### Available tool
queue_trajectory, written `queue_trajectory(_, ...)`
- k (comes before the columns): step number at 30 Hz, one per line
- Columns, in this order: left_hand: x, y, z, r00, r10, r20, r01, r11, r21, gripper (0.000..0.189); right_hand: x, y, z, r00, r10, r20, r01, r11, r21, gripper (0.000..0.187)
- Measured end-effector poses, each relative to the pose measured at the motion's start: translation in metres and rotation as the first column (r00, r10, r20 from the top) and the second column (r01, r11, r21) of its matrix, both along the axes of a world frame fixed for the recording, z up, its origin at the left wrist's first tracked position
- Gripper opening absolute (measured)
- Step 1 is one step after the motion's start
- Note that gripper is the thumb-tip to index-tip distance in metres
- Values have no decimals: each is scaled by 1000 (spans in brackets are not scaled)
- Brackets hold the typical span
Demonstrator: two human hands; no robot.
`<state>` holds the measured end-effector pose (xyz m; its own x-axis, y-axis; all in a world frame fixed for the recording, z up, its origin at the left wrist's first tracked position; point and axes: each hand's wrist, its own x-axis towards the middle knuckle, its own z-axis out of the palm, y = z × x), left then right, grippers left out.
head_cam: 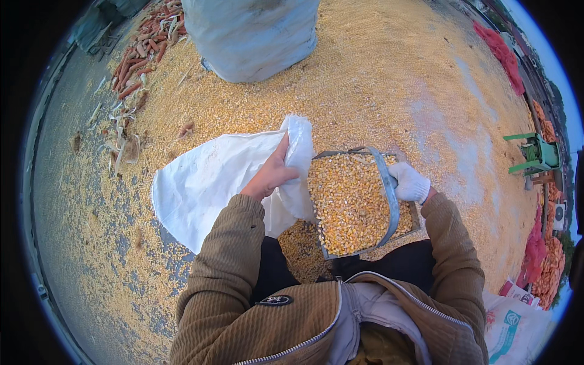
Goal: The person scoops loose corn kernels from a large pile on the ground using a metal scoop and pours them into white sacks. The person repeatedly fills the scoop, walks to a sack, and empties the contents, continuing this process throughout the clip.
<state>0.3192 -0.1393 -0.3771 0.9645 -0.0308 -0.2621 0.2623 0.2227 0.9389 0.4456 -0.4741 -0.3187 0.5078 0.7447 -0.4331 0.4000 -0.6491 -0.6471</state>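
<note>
My bare left hand (273, 174) grips the gathered mouth of a white woven sack (205, 178), which lies nearly flat over the kernels to the left. In my right hand (407, 182), covered by a white knit glove, is the handle of a metal scoop (387, 191). Loose yellow corn kernels (351, 205) fill the scoop to its rim. The scoop's front edge is right beside the sack's mouth, and I cannot tell whether they touch. My right fingers are partly hidden behind the handle. More kernels (303, 246) lie between my legs.
Corn kernels (374, 91) spread widely over the ground. A large, full white sack (255, 36) stands ahead. Corn cobs (137, 64) and husks are heaped at the upper left. At the right are a green machine (538, 154), red netting (502, 54) and a printed sack (511, 328).
</note>
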Motion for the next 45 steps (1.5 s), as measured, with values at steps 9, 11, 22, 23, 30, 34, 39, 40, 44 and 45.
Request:
queue_trajectory(9,-33,28,34,936,-312,-164,327,942,77,101,11,44,-41,998,52,42,-49,997,-67,23)
queue_trajectory(11,-43,30,31,871,-425,-245,471,865,172,88,21,50,-40,999,-41,3,41,999,1,22)
queue_trajectory(22,-28,-11,0,957,90,-275,-122,988,-99,74,22,100,-44,916,-146,373,166,986,-21,33)
queue_trajectory(23,-20,-11,-4,961,149,-234,-175,980,-96,73,17,107,-39,896,-105,431,157,984,-85,33)
queue_trajectory(30,18,16,-27,905,408,-124,-417,907,-56,69,-18,164,0,866,179,466,-28,949,-313,21)
queue_trajectory(34,25,27,-41,885,456,-96,-460,887,-24,69,-31,190,4,840,306,449,-137,919,-370,19)
queue_trajectory(39,16,51,-38,864,500,-57,-496,866,69,68,-43,209,5,816,384,431,-228,901,-369,15)
queue_trajectory(40,13,57,-36,863,503,-51,-496,862,103,68,-47,216,15,809,406,425,-244,889,-386,15)
queue_trajectory(44,4,80,-25,861,505,-53,-501,862,73,66,-53,224,17,776,424,466,-292,898,-330,13)
queue_trajectory(45,0,84,-20,861,508,-36,-505,861,53,66,-54,226,20,775,422,470,-291,899,-328,13)
